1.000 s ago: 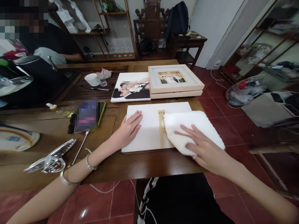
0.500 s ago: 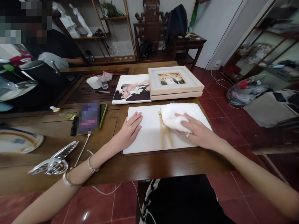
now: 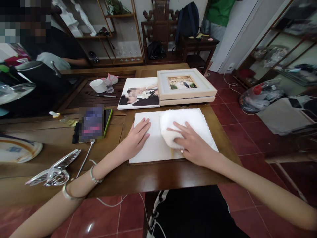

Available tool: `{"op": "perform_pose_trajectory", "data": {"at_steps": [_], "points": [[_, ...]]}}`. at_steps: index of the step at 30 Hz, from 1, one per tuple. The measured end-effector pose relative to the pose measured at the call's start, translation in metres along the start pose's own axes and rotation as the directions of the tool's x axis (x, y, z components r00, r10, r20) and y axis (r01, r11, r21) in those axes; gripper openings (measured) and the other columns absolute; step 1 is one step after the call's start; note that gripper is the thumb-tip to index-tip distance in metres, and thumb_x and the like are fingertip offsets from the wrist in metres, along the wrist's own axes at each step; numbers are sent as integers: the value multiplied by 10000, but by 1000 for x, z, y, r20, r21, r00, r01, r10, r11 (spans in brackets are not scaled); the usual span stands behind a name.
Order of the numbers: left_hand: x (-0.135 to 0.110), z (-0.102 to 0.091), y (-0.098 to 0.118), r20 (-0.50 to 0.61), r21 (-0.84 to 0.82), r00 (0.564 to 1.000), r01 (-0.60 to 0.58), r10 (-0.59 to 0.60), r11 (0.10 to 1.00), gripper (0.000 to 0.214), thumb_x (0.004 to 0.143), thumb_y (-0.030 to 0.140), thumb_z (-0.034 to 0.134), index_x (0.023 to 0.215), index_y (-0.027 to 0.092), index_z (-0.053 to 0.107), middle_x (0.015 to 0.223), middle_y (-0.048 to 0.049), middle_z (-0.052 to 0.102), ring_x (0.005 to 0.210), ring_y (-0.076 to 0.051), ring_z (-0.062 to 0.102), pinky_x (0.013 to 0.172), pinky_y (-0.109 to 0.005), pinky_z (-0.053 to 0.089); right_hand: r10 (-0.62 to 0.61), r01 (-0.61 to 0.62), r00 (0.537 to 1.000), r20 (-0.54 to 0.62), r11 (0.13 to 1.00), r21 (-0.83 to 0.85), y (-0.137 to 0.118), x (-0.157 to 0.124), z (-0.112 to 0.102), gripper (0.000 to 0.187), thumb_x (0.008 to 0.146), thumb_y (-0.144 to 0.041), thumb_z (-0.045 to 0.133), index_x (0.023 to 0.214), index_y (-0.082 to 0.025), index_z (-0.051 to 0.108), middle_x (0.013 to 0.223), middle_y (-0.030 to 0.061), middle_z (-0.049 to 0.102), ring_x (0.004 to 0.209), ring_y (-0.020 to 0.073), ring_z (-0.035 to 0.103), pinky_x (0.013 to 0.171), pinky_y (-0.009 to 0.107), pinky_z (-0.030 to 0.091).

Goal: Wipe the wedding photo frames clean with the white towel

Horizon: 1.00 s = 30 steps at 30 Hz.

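On the near part of the table a white panel lies flat. My left hand rests on its left side, palm down, with the fingers stretched out. A fluffy white cloth covers much of the panel's right side. Over this cloth is my right hand, fingers spread across its top and the thumb tucked into a fold. Below the cloth's near edge shows the end of a yellowish strip; the rest is hidden.
Behind the panel are a couple's photo print and stacked pale frames. Phone, white cup, dropper bottle and crumpled silver foil lie to the left. A person sits across; another in green stands behind.
My right hand and the white cloth have moved left and nearer, covering most of the forked yellowish piece. My left hand stays in place. A person in green has appeared at the back.
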State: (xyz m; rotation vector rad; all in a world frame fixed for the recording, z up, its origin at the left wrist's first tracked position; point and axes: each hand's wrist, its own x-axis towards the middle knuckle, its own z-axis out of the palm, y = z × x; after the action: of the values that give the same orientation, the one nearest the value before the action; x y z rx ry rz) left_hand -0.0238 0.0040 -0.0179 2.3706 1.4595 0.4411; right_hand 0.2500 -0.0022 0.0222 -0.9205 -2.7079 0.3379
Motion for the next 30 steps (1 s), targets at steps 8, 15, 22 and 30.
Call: {"op": "perform_pose_trajectory", "data": {"at_steps": [8,15,22,30], "points": [[-1,1,-2,-13,-2,1000,-15,14,1000,492,1014,330,283,1470,164,364,1572,-141,315,1478,-286,215,1175,-575,191,-236,235,965,114,972,20,-51,-46,3,192,734,-103,603,878,-191,695,1515,113,427,1450,385,224,1141,679,163],[0,1,0,4,16,1000,-1,1,1000,502,1016,327,242,1485,176,340,1581,-137,296,1481,-293,203,1168,-581,200,-173,172,976,129,985,17,-21,-13,-3,314,716,-102,631,1003,-207,703,1505,96,446,1446,342,266,1152,619,213],[0,2,-2,-3,3,1000,-7,7,1000,503,1010,287,227,1486,166,336,1572,-142,314,1481,-285,205,1170,-587,183,-113,122,991,73,985,-124,13,52,3,370,811,-112,586,1173,-169,641,1471,158,474,1432,365,288,1130,655,215],[0,1,-1,-5,-4,1000,-6,6,1000,513,1000,255,235,1504,180,299,1580,-141,296,1485,-285,189,1165,-597,203,-161,179,982,99,959,-220,-7,49,17,289,836,-143,616,1113,-186,687,1483,181,447,1404,446,299,1078,735,217]]}}
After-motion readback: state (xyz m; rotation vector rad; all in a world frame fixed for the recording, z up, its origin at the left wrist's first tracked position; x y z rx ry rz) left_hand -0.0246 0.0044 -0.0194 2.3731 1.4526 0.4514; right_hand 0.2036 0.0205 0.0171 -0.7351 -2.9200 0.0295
